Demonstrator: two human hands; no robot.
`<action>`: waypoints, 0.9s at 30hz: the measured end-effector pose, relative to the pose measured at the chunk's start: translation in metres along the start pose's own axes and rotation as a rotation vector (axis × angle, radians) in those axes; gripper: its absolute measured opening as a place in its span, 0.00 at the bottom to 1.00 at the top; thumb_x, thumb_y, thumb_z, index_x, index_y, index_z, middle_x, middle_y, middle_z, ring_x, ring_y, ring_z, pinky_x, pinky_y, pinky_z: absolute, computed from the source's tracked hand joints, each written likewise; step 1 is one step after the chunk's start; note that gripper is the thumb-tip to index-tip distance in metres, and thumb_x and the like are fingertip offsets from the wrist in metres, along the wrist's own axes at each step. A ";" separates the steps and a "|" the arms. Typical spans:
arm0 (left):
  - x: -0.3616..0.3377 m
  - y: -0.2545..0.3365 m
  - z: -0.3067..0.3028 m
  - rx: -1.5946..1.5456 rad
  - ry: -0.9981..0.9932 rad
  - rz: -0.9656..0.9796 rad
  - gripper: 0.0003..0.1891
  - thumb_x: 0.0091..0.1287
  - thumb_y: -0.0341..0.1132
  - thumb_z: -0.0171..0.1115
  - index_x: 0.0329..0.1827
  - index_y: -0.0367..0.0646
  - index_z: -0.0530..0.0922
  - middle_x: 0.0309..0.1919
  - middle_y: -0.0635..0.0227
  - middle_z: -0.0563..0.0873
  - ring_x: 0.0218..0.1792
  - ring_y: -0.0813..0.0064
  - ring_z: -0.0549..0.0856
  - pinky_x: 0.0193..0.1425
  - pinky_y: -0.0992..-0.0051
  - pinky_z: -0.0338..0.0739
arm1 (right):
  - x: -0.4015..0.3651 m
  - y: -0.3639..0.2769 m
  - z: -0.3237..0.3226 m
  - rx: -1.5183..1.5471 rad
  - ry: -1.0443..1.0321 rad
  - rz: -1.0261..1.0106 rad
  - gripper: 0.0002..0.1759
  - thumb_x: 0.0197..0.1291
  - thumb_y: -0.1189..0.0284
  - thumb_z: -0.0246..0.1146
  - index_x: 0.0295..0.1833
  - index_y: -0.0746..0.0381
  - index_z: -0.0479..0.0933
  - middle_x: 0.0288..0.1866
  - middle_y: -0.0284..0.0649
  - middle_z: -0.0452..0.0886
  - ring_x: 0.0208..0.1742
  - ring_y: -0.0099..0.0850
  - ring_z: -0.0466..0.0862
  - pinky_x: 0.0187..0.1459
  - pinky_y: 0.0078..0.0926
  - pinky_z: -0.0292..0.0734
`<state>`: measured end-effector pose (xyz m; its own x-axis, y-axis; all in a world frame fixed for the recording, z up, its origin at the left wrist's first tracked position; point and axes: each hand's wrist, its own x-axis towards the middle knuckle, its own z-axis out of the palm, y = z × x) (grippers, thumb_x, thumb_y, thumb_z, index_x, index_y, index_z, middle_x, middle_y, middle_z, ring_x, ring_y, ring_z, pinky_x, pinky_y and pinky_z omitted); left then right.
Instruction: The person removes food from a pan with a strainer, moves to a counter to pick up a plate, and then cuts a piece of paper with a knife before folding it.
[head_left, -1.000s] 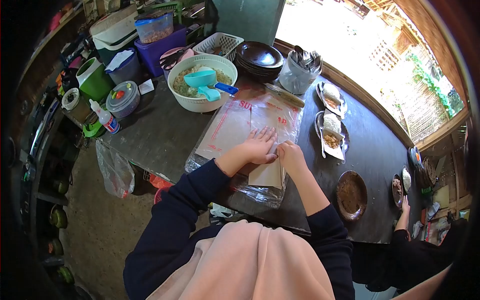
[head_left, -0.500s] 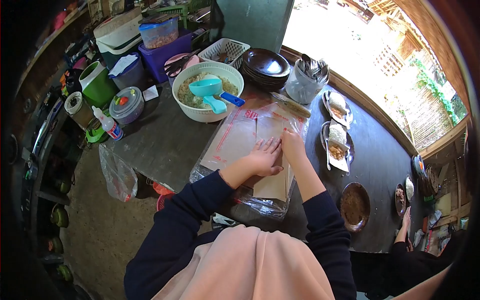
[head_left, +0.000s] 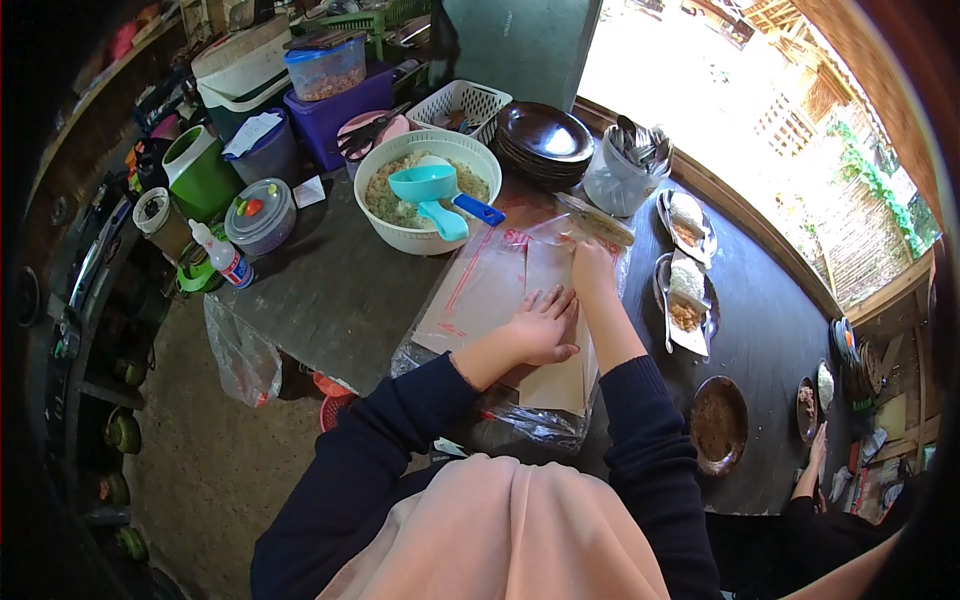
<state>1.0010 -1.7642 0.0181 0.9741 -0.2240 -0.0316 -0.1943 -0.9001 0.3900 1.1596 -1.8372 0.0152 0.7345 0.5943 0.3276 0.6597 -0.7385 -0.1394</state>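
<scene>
A stack of brown paper sheets (head_left: 480, 300) lies in clear plastic on the dark table. My left hand (head_left: 543, 328) rests flat on the paper, fingers spread. Farther up the sheets, my right hand (head_left: 594, 272) has its fingers closed at the paper's upper part; what they pinch is hidden. A knife-like long object (head_left: 597, 220) lies just beyond my right hand. Behind the stack stands a white bowl of rice (head_left: 410, 242) with a turquoise scoop (head_left: 423, 183) and a blue-handled tool (head_left: 478, 209) in it.
Dark plates (head_left: 545, 133) and a cutlery tub (head_left: 622, 180) stand at the back. Two served plates (head_left: 687, 302) are on the right, with a brown dish (head_left: 719, 425) nearer. Another person's hand (head_left: 812, 462) shows at far right. Containers (head_left: 262, 216) line the left.
My right hand has moved slightly farther up the paper. My left hand stays flat on it. The whole view has shifted a little.
</scene>
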 end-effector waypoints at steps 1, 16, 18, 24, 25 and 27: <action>0.000 0.000 0.001 0.005 0.008 0.003 0.44 0.63 0.58 0.50 0.72 0.34 0.48 0.73 0.51 0.49 0.74 0.54 0.46 0.73 0.50 0.42 | 0.003 0.001 0.002 -0.010 0.018 -0.005 0.08 0.52 0.79 0.54 0.34 0.68 0.79 0.40 0.51 0.80 0.43 0.46 0.82 0.46 0.38 0.78; 0.002 -0.017 -0.005 0.002 0.092 -0.120 0.45 0.58 0.64 0.54 0.72 0.43 0.54 0.73 0.52 0.51 0.74 0.55 0.49 0.73 0.51 0.44 | -0.019 0.011 0.002 0.403 0.158 -0.177 0.05 0.55 0.74 0.60 0.34 0.65 0.77 0.36 0.49 0.78 0.36 0.48 0.79 0.42 0.37 0.74; 0.001 -0.018 -0.011 0.023 0.086 -0.145 0.46 0.56 0.66 0.54 0.71 0.46 0.56 0.72 0.50 0.51 0.74 0.53 0.48 0.72 0.50 0.44 | -0.016 0.010 0.002 0.389 0.152 -0.202 0.05 0.55 0.74 0.60 0.34 0.65 0.78 0.36 0.49 0.78 0.37 0.48 0.79 0.42 0.38 0.74; 0.004 -0.022 -0.009 0.016 0.091 -0.166 0.47 0.52 0.70 0.56 0.70 0.51 0.59 0.72 0.46 0.51 0.73 0.50 0.46 0.72 0.48 0.42 | -0.005 0.004 0.002 0.303 0.113 -0.179 0.08 0.56 0.72 0.58 0.38 0.64 0.79 0.39 0.48 0.79 0.41 0.48 0.79 0.43 0.39 0.74; 0.004 -0.022 -0.009 0.013 0.078 -0.170 0.47 0.52 0.70 0.55 0.70 0.51 0.59 0.72 0.47 0.50 0.74 0.50 0.46 0.72 0.49 0.42 | -0.003 0.004 0.003 0.277 0.094 -0.158 0.09 0.56 0.72 0.58 0.39 0.64 0.79 0.40 0.48 0.79 0.41 0.48 0.79 0.44 0.40 0.74; 0.004 -0.022 -0.007 0.002 0.070 -0.169 0.47 0.52 0.71 0.55 0.70 0.51 0.59 0.72 0.47 0.49 0.74 0.50 0.45 0.72 0.49 0.42 | 0.001 0.002 0.004 0.258 0.097 -0.146 0.09 0.56 0.72 0.57 0.40 0.63 0.80 0.40 0.47 0.79 0.41 0.48 0.79 0.44 0.39 0.74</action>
<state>1.0104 -1.7423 0.0161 0.9986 -0.0426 -0.0324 -0.0270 -0.9236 0.3825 1.1628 -1.8368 0.0111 0.6184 0.6461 0.4473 0.7850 -0.5349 -0.3125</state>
